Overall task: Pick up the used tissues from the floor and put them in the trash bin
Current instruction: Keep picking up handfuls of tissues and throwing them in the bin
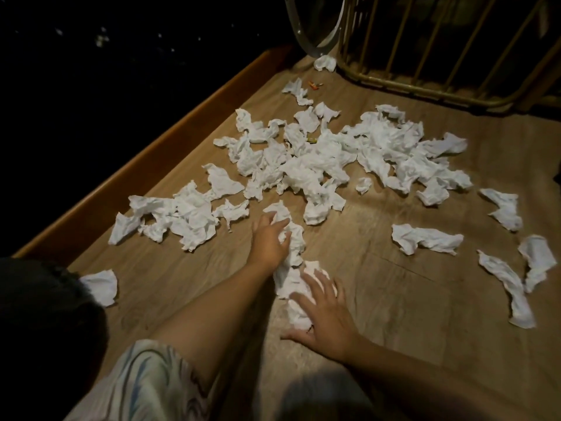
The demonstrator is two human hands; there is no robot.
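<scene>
Several crumpled white tissues lie scattered over the wooden floor (379,293), with the thickest heap (318,159) in the middle. My left hand (270,241) curls its fingers into a strip of tissues (291,238) close in front of me. My right hand (321,311) lies spread, fingers apart, on the near end of the same strip of tissues (296,305). A clear plastic-rimmed bin (309,34) stands at the far edge, only partly in view.
A wooden skirting board (145,156) runs along the left side. A slatted wooden gate (425,56) stands at the back right. Loose tissues lie to the right (425,238) and near left (101,285). Small orange bits (314,85) sit near the bin. My knee (45,329) is bottom left.
</scene>
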